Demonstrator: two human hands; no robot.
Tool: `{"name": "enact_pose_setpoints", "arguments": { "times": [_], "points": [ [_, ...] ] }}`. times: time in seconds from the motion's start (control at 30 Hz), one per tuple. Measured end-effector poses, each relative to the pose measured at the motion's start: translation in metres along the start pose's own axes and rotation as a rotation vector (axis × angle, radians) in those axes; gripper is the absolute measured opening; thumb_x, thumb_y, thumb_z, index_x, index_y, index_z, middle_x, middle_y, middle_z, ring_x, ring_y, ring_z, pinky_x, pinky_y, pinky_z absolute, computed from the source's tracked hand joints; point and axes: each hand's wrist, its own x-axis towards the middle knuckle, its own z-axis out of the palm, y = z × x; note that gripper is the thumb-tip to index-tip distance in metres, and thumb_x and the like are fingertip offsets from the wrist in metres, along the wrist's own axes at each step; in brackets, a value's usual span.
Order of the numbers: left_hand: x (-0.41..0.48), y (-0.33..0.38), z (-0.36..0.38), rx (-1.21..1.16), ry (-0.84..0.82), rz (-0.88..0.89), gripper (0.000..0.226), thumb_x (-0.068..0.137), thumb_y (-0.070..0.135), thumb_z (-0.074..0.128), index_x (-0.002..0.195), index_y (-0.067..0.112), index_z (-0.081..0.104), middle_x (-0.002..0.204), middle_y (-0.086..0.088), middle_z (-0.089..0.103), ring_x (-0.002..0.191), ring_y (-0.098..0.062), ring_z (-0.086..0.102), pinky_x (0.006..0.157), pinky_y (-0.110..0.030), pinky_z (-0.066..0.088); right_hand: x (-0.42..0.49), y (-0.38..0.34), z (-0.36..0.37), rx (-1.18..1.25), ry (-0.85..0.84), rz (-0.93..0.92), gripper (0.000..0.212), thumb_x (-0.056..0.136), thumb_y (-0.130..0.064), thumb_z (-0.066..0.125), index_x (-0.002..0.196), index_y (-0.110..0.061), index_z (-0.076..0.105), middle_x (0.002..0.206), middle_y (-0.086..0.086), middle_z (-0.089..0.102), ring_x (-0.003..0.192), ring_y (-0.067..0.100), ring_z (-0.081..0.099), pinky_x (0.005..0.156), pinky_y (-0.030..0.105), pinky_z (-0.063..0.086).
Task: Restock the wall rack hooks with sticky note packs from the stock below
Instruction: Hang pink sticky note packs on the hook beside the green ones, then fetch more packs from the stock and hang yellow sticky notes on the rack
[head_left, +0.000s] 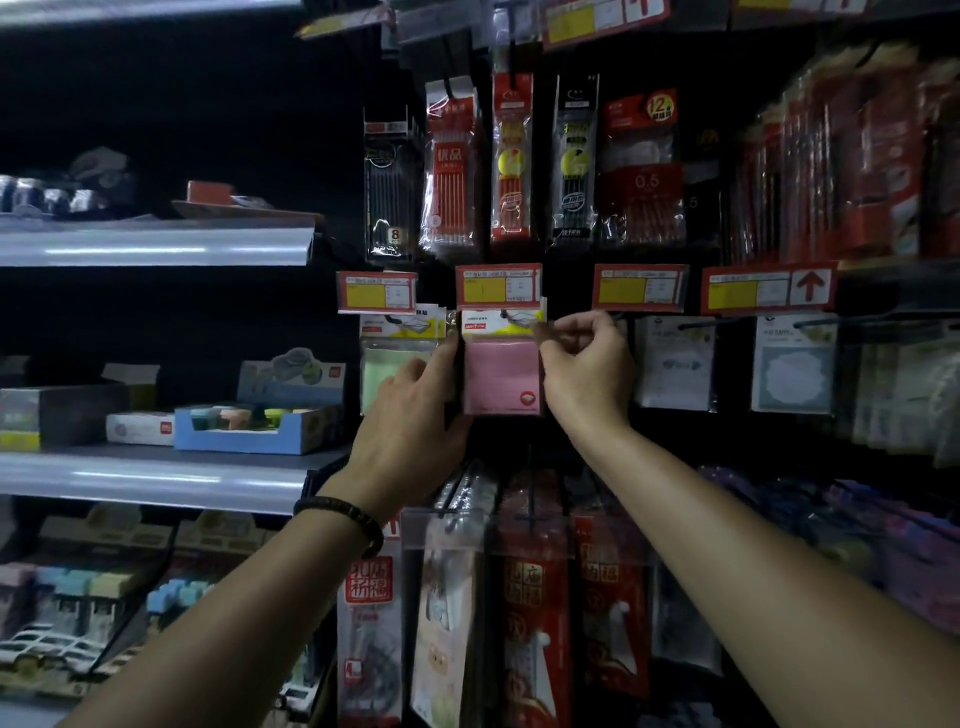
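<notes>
A pink sticky note pack (497, 375) hangs at a wall rack hook under a red and yellow price tag (498, 286). My left hand (410, 415) holds the pack's left edge and lower corner, thumb up along its side. My right hand (584, 364) pinches the pack's top right corner near the header card. A green sticky note pack (387, 371) hangs on the hook just to the left. The hook itself is hidden behind the tag and pack.
Pen refill packs (511, 161) hang above. White note packs (675, 364) hang to the right. Red packaged goods (530, 613) hang on hooks below my arms. Grey shelves (156, 244) with boxes (254, 426) stand on the left.
</notes>
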Motion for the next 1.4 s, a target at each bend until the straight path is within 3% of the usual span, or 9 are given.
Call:
{"name": "enact_pose_setpoints", "arguments": {
  "times": [0.13, 0.27, 0.5, 0.63, 0.77, 0.97, 1.17, 1.27, 1.4],
  "points": [
    [-0.053, 0.015, -0.002, -0.022, 0.086, -0.03, 0.076, 0.095, 0.031, 0.069, 0.159, 0.034, 0.029, 0.131, 0.003, 0.052, 0.116, -0.02, 0.052, 0.097, -0.042, 0.055, -0.034, 0.017, -0.037, 0.011, -0.082, -0.065, 0.015, 0.096, -0.033, 0.076, 0.09, -0.028, 0.063, 0.082, -0.005, 0.068, 0.071, 0.014, 0.067, 0.062, 0.024, 0.052],
    [-0.137, 0.038, 0.017, -0.133, 0.064, 0.174, 0.038, 0.096, 0.029, 0.063, 0.133, 0.029, 0.054, 0.113, 0.015, 0.054, 0.099, -0.01, 0.053, 0.081, -0.028, 0.048, -0.089, 0.045, -0.087, -0.006, -0.19, -0.122, 0.021, 0.097, -0.037, 0.071, 0.078, -0.03, 0.063, 0.068, -0.003, 0.064, 0.059, 0.022, 0.063, 0.057, 0.035, 0.048],
    [-0.311, 0.057, 0.104, -0.38, -0.35, 0.174, 0.015, 0.098, 0.028, 0.062, 0.113, 0.033, 0.062, 0.099, 0.016, 0.058, 0.089, -0.011, 0.062, 0.072, -0.033, 0.053, -0.222, 0.114, -0.199, -0.057, -0.444, 0.01, 0.025, 0.103, -0.023, 0.067, 0.079, -0.015, 0.063, 0.059, 0.008, 0.059, 0.044, 0.011, 0.055, 0.044, 0.039, 0.044],
    [-0.406, 0.047, 0.177, -0.434, -0.737, -0.064, 0.011, 0.095, 0.041, 0.062, 0.106, 0.045, 0.06, 0.096, 0.025, 0.059, 0.078, -0.001, 0.063, 0.069, -0.035, 0.056, -0.299, 0.195, -0.263, -0.127, -0.463, 0.329, 0.033, 0.103, -0.025, 0.065, 0.076, -0.006, 0.063, 0.058, 0.014, 0.057, 0.042, 0.023, 0.052, 0.043, 0.039, 0.041],
    [-0.478, 0.043, 0.246, -0.464, -1.068, -0.247, 0.012, 0.086, 0.045, 0.062, 0.097, 0.047, 0.065, 0.093, 0.023, 0.068, 0.072, -0.002, 0.068, 0.073, -0.032, 0.059, -0.371, 0.294, -0.327, -0.275, -0.314, 0.763, 0.033, 0.106, -0.015, 0.064, 0.075, -0.003, 0.063, 0.056, 0.008, 0.061, 0.045, 0.023, 0.057, 0.051, 0.036, 0.046],
    [-0.539, 0.052, 0.354, -0.446, -1.321, -0.39, 0.008, 0.081, 0.048, 0.065, 0.084, 0.056, 0.065, 0.088, 0.024, 0.071, 0.079, 0.001, 0.069, 0.08, -0.029, 0.059, -0.462, 0.419, -0.386, -0.315, -0.061, 1.393, 0.024, 0.103, -0.015, 0.064, 0.082, -0.006, 0.072, 0.057, 0.005, 0.062, 0.042, 0.018, 0.054, 0.045, 0.022, 0.037],
    [-0.547, 0.086, 0.453, -0.517, -1.31, -0.72, 0.016, 0.094, 0.022, 0.078, 0.107, 0.025, 0.069, 0.09, 0.001, 0.076, 0.069, -0.014, 0.07, 0.06, -0.03, 0.055, -0.509, 0.502, -0.395, -0.244, -0.074, 1.702, 0.028, 0.108, -0.032, 0.058, 0.09, -0.012, 0.064, 0.074, 0.008, 0.062, 0.056, 0.02, 0.058, 0.053, 0.03, 0.047],
    [-0.557, 0.101, 0.504, -0.46, -1.227, -0.687, 0.032, 0.092, 0.027, 0.08, 0.119, 0.028, 0.064, 0.102, 0.003, 0.072, 0.086, -0.015, 0.069, 0.078, -0.032, 0.057, -0.513, 0.526, -0.401, -0.29, -0.111, 1.623, 0.005, 0.098, -0.014, 0.06, 0.096, -0.018, 0.061, 0.083, 0.009, 0.065, 0.062, 0.022, 0.063, 0.057, 0.033, 0.053],
    [-0.562, 0.123, 0.551, -0.306, -1.188, -0.619, 0.061, 0.093, 0.028, 0.079, 0.147, 0.017, 0.054, 0.131, -0.008, 0.061, 0.117, -0.026, 0.063, 0.1, -0.033, 0.051, -0.519, 0.542, -0.389, -0.259, -0.038, 1.59, 0.013, 0.104, -0.015, 0.059, 0.106, -0.027, 0.054, 0.087, 0.003, 0.065, 0.069, 0.025, 0.069, 0.058, 0.035, 0.057]
  ]
}}
